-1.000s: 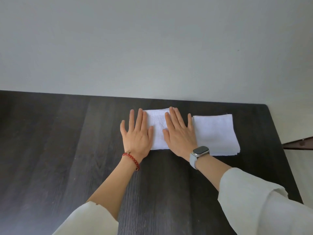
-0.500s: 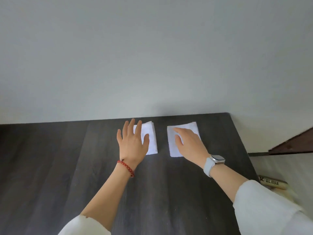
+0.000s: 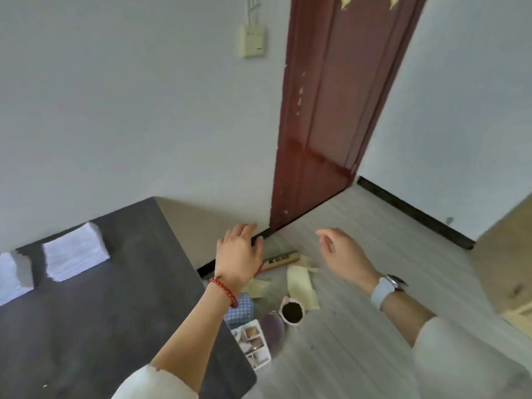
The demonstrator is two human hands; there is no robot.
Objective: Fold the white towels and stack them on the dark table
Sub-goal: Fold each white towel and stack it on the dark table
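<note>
Both hands hang in the air past the desk's right edge, over the floor, holding nothing. The left hand (image 3: 239,254), with a red bead bracelet (image 3: 223,292) at the wrist, has its fingers loosely spread; the right hand (image 3: 342,254), above a watch (image 3: 388,285), has relaxed, slightly curled fingers. Two folded white towels lie side by side but apart on the dark desk (image 3: 115,312) near the wall: one towel (image 3: 74,251) fully in view, the other towel (image 3: 11,279) cut by the left edge. On the floor (image 3: 374,355) beside the desk sit a cup (image 3: 292,311), boxes and yellow cloth (image 3: 300,286). A red-brown door (image 3: 331,110) stands behind.
</note>
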